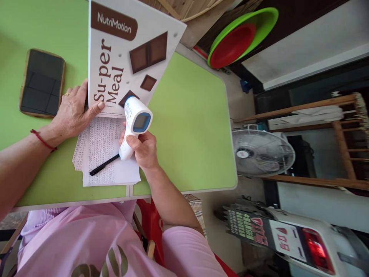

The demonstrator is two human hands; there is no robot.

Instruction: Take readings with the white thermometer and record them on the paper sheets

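Observation:
My right hand (pixel 144 149) is wrapped round the handle of a white and blue infrared thermometer (pixel 133 115), its small screen facing me. The thermometer's head overlaps the lower edge of a white box (pixel 112 50) printed "NutriMotion Su-per Meal". At the box's lower left corner, my left hand (pixel 72 111) grips the edge, thumb on the front and fingers at the side. Below the box lies a stack of handwritten papers (pixel 106 134), partly covered by it. A black pen (pixel 104 164) rests on the papers, one end hidden by the thermometer's handle.
A smartphone (pixel 43 82) lies on the green table (pixel 190 127), left of my left hand. Beyond the table's right edge are a fan (pixel 262 152), a wooden rack (pixel 346 142) and a scooter (pixel 296 234). Green (pixel 266 19) and red (pixel 233 44) basins stand at the upper right.

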